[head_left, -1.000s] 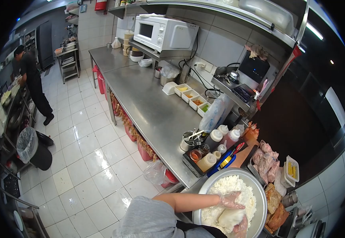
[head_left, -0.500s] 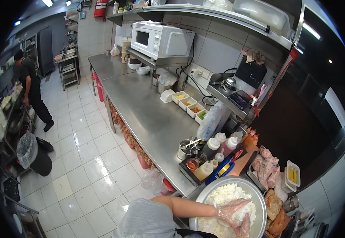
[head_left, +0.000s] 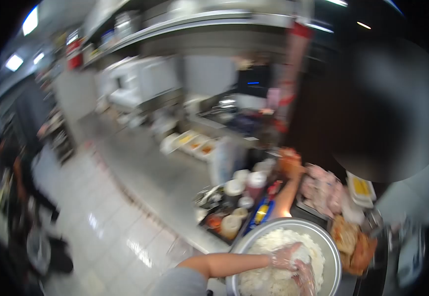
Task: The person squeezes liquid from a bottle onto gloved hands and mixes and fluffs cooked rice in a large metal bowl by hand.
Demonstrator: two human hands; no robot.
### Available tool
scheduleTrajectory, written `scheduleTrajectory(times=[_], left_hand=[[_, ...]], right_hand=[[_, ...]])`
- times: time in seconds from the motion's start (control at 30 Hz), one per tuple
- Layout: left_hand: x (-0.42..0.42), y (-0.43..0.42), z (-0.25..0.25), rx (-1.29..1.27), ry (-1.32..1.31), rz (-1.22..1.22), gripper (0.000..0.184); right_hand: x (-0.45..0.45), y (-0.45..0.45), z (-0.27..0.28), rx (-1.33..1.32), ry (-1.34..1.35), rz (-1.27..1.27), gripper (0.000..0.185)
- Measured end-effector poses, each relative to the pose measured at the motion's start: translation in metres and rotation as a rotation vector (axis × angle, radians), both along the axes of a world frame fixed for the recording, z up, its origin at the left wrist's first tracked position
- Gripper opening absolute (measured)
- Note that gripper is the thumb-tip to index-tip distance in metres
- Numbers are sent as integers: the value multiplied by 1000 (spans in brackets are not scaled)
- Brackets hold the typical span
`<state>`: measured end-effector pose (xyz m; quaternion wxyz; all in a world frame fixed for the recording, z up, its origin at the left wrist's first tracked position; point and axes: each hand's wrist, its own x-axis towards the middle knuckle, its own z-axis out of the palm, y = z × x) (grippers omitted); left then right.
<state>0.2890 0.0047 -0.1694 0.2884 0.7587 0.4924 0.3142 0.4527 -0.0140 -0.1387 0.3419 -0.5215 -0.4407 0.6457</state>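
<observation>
A large round metal pot (head_left: 334, 251) full of cooked white rice (head_left: 269, 241) stands at the lower middle. Both of my hands are in it, in clear plastic gloves. My left hand (head_left: 286, 257) reaches in from the left and curls round a clump of rice (head_left: 301, 255). From below, my right hand (head_left: 305, 279) cups the other side of that clump, partly cut off by the frame edge. The gloved fingers are somewhat blurred.
Left of the pot is a dark tray with squeeze bottles (head_left: 232, 226). Raw meat (head_left: 320, 190), browned meat pieces (head_left: 357, 249) and a tub with yellow food (head_left: 361, 188) lie to the right. A person (head_left: 24, 172) stands far left. A blurred dark round shape (head_left: 397, 113) fills the upper right.
The view has swung and blurred, shifting the counter and microwave left. My hands stay in the pot, closer together round the rice clump. The dark round shape has appeared.
</observation>
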Motion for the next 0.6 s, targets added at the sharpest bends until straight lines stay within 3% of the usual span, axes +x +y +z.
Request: scheduleTrajectory(times=[0.07, 0.1, 0.2, 0.23, 0.27, 0.37, 0.6], left_hand=[[-2, 11, 1, 86, 36, -114, 118], [-5, 17, 12, -253, -107, -267, 111], [-4, 21, 46, -313, 18, -246, 114], [-5, 25, 31, -241, -106, -328, 112], [-4, 19, 37, -408, -268, -338, 115], [-10, 17, 37, -284, -133, -423, 119], [0, 11, 37, -246, -193, -466, 116]], right_hand=[[-1, -3, 16, -50, -128, -61, 85], [2, -3, 20, -36, -115, -70, 91], [5, 15, -26, 129, 22, -152, 104], [7, 18, -37, 212, -79, -148, 105], [9, 16, -39, 282, -196, -146, 107], [2, 19, -45, 389, -316, -130, 103], [-22, 27, -56, 489, -295, -105, 93]])
